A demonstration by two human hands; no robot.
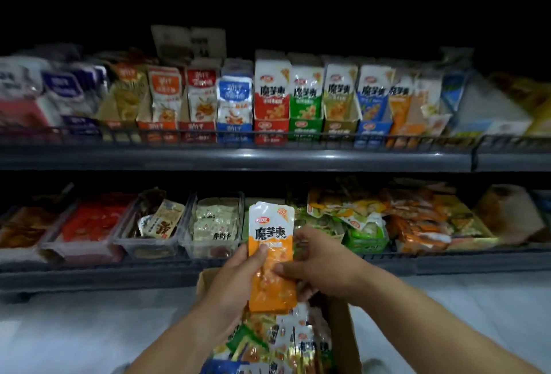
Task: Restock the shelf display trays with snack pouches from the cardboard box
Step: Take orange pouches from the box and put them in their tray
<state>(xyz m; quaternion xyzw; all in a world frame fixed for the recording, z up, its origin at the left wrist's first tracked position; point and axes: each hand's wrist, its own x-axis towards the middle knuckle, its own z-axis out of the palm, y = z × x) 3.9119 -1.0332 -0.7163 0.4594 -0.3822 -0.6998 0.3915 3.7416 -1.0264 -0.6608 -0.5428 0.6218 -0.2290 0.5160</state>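
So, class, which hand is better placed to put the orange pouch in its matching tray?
Probably the right hand: it pinches the orange pouch, and the orange tray on the upper shelf lies to the right.

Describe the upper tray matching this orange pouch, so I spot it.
On the upper shelf, right of centre, five trays of white-topped pouches stand in a row. The orange tray is the rightmost, beside the blue tray, and the row's only orange one.

Dim scene, black above; centre lit, left edge blurred, wide-angle bending at sides.
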